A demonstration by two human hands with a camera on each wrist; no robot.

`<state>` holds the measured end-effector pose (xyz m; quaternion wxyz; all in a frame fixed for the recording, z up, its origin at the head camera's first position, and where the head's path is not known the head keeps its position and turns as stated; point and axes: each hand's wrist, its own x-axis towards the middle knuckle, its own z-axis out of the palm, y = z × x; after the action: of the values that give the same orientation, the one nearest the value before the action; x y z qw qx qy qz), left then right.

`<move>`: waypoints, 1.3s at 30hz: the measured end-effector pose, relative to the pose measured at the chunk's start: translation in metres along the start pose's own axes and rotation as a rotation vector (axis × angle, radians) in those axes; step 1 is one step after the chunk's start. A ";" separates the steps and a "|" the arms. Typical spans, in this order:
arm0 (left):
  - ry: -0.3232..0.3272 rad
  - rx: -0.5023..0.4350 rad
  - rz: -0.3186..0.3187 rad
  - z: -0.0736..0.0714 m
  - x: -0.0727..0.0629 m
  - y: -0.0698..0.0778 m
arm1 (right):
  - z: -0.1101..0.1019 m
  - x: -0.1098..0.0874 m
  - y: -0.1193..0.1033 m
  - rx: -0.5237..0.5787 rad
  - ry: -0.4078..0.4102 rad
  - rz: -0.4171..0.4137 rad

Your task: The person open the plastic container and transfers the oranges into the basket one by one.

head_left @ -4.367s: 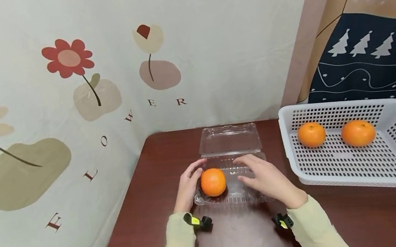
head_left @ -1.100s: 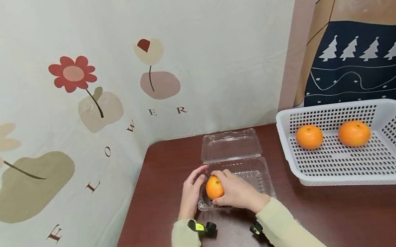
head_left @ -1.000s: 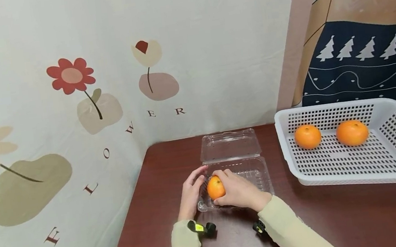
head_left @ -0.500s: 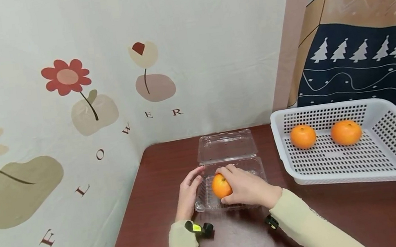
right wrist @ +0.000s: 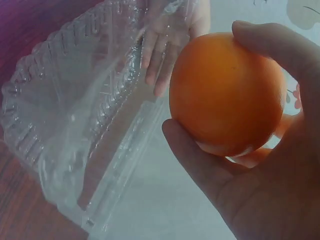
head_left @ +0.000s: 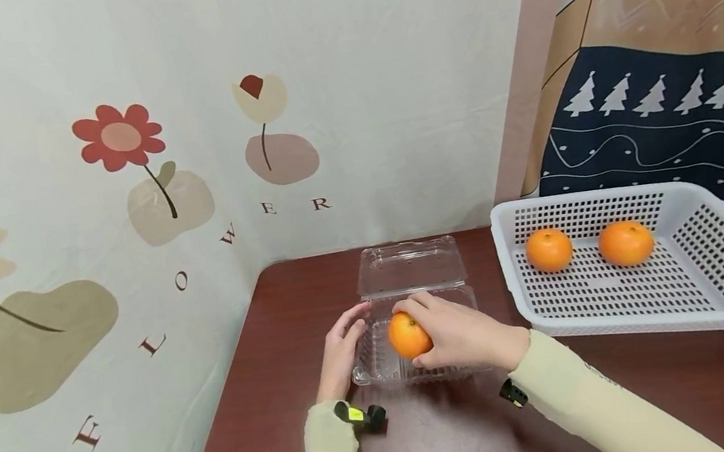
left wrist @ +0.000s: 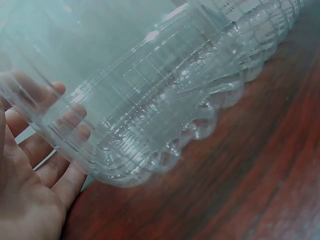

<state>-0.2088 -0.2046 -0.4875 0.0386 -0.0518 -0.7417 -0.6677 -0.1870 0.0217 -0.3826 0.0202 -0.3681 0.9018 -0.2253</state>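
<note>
My right hand (head_left: 463, 330) grips an orange (head_left: 408, 335) over the clear plastic clamshell box (head_left: 375, 364). In the right wrist view the thumb and fingers curl round the orange (right wrist: 225, 95), and it hangs apart from the box (right wrist: 65, 115). The box lies with its lid (head_left: 411, 267) folded back toward the wall. At the box's left side rests my left hand (head_left: 339, 353), its fingers loosely extended. Through the plastic in the left wrist view, the fingertips of that hand (left wrist: 30, 195) show against the box wall (left wrist: 150, 95).
To the right stands a white perforated basket (head_left: 625, 325) with two oranges, a left one (head_left: 549, 250) and a right one (head_left: 626, 243). The brown table (head_left: 455, 433) meets a flower-printed cloth wall (head_left: 379, 141) behind and on the left.
The orange sat in the box's left part. My right hand has since grasped it, lifted it and carried it rightward. My left hand stays by the box's left side.
</note>
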 end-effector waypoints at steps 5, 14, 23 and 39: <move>-0.015 -0.027 -0.002 0.001 -0.004 0.015 | -0.008 -0.002 0.003 0.019 -0.038 0.019; 0.000 -0.009 -0.014 0.002 -0.005 0.021 | -0.024 -0.006 0.005 -0.004 -0.053 0.011; -0.003 -0.008 -0.004 0.002 -0.005 0.023 | -0.041 -0.010 0.009 -0.052 -0.062 0.020; 0.017 -0.003 0.020 0.000 0.004 -0.006 | -0.065 -0.027 0.040 0.000 -0.110 0.070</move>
<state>-0.2139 -0.2055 -0.4931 0.0514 -0.0537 -0.7397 -0.6688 -0.2066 0.0907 -0.3443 0.0778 -0.3484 0.9116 -0.2040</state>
